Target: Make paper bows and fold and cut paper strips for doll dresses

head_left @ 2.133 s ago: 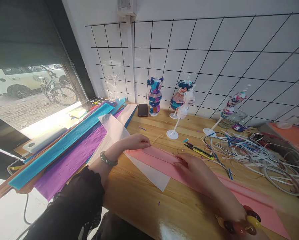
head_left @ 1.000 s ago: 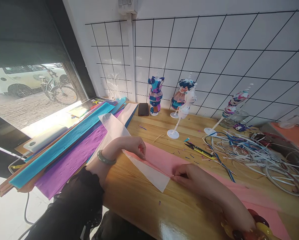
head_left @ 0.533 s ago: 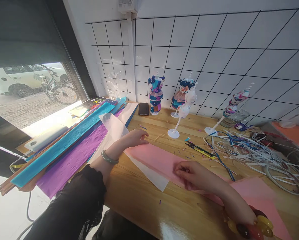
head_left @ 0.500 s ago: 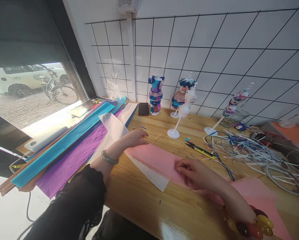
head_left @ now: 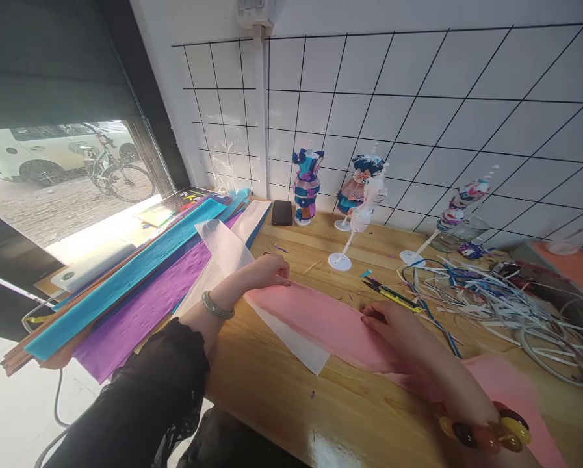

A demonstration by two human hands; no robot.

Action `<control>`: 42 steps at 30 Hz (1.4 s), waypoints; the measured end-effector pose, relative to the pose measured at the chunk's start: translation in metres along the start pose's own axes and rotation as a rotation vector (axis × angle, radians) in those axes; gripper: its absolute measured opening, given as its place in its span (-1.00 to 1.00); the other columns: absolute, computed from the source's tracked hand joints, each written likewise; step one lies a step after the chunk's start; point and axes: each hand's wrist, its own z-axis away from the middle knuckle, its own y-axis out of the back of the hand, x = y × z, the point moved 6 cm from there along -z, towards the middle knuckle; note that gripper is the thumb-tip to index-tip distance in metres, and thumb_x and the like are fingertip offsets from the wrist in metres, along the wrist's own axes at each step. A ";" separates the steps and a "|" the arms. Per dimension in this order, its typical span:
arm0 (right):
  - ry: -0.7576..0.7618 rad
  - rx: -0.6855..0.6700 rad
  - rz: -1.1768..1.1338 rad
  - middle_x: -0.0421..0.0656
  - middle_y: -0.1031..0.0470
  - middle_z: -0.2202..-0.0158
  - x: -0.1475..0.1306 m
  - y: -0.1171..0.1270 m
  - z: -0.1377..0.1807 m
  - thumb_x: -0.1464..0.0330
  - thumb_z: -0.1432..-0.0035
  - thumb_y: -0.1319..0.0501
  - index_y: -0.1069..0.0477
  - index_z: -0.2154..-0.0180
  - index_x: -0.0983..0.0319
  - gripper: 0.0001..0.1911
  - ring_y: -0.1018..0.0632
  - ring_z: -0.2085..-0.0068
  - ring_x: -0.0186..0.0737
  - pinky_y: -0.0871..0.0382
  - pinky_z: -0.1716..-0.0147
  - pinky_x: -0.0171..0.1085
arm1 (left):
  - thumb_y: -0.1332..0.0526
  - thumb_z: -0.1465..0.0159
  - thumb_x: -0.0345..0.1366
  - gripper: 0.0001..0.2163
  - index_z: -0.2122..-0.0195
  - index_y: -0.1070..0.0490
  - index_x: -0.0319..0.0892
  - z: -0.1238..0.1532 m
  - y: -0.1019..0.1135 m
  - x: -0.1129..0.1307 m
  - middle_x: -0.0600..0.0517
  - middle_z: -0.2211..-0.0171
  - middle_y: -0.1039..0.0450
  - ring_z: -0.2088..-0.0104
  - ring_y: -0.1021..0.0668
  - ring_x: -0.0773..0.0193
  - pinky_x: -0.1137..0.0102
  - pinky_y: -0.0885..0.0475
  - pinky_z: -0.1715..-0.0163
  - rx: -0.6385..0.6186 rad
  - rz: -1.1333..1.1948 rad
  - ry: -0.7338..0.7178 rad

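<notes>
A long sheet of pink tissue paper lies across the wooden table in front of me. At its far left end my left hand has bent fingers closed on the paper's edge. Farther right, the thumb and fingers of my right hand pinch the long far edge of the same sheet. My right forearm crosses over the paper, hiding part of it. A white sheet pokes out from beneath the pink one as a pointed corner. Another pale sheet lies beyond my left wrist.
Blue paper and purple paper are piled at left. Small dress forms stand along the wall, a bare white one nearest. Yellow-black scissors, tangled strips and a dark phone rest on the table.
My right hand has moved right and slightly up to the far edge of the pink paper, its fingers closing there. My left hand stays at the left end. The view has shifted slightly.
</notes>
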 end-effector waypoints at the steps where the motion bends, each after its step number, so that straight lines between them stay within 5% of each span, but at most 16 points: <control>1: 0.006 0.001 0.011 -0.11 -0.52 0.37 -0.001 0.001 0.000 0.36 -0.06 -0.06 -0.41 0.45 0.19 -0.83 -0.48 0.32 -0.14 -0.25 0.34 -0.22 | -0.19 -0.14 -0.09 -0.78 0.43 -0.38 -0.16 0.000 0.001 0.000 0.06 0.34 -0.40 0.28 -0.40 0.28 0.40 -0.22 0.20 0.012 0.007 -0.007; 11: 0.003 0.107 0.017 -0.15 -0.48 0.45 -0.015 0.009 0.004 0.24 -0.14 -0.02 -0.30 0.47 0.19 -0.77 -0.44 0.42 -0.19 -0.20 0.45 -0.27 | -0.15 -0.17 -0.14 -0.81 0.45 -0.35 -0.16 0.003 0.027 0.005 0.07 0.40 -0.42 0.34 -0.42 0.31 0.42 -0.28 0.31 0.213 0.149 0.001; 20: 0.139 0.219 -0.021 -0.09 -0.51 0.33 -0.036 0.004 0.007 0.27 -0.23 0.05 -0.36 0.32 0.19 -0.74 -0.49 0.33 -0.14 -0.29 0.32 -0.21 | -0.21 -0.14 -0.11 -0.79 0.44 -0.41 -0.16 0.005 0.032 0.012 0.05 0.40 -0.45 0.32 -0.45 0.30 0.40 -0.30 0.26 0.399 0.299 -0.071; 25: 0.186 0.326 -0.039 -0.08 -0.52 0.27 -0.031 0.013 0.008 0.26 -0.26 0.06 -0.35 0.29 0.19 -0.74 -0.50 0.26 -0.14 -0.30 0.27 -0.22 | -0.23 -0.10 -0.03 -0.64 0.18 -0.46 -0.16 0.006 0.030 -0.011 0.00 0.27 -0.47 0.23 -0.48 0.24 0.39 -0.33 0.22 0.422 0.551 0.127; 30: 0.143 0.401 -0.083 -0.07 -0.51 0.26 -0.020 0.022 0.008 0.23 -0.26 0.05 -0.35 0.27 0.20 -0.73 -0.49 0.24 -0.12 -0.31 0.26 -0.22 | -0.23 -0.11 -0.01 -0.44 -0.09 -0.27 -0.17 0.008 0.032 -0.019 0.00 0.32 -0.46 0.28 -0.48 0.26 0.42 -0.33 0.31 0.454 0.834 0.197; 35: 0.114 0.509 -0.112 -0.04 -0.52 0.20 -0.012 0.028 0.008 0.22 -0.26 0.05 -0.37 0.20 0.23 -0.69 -0.50 0.18 -0.10 -0.31 0.17 -0.18 | -0.32 -0.01 -0.02 -0.50 0.11 -0.40 -0.22 0.004 0.018 -0.019 -0.04 0.32 -0.46 0.40 -0.47 0.31 0.43 -0.32 0.40 0.318 1.066 0.222; 42: 0.096 0.566 -0.073 0.03 -0.52 0.15 -0.006 0.028 0.008 0.19 -0.25 0.07 -0.37 0.18 0.25 -0.64 -0.51 0.15 -0.05 -0.33 0.14 -0.11 | -0.36 0.03 -0.09 -0.66 0.38 -0.41 -0.24 0.003 0.011 -0.022 0.05 0.44 -0.38 0.46 -0.42 0.41 0.47 -0.31 0.42 0.300 1.235 0.264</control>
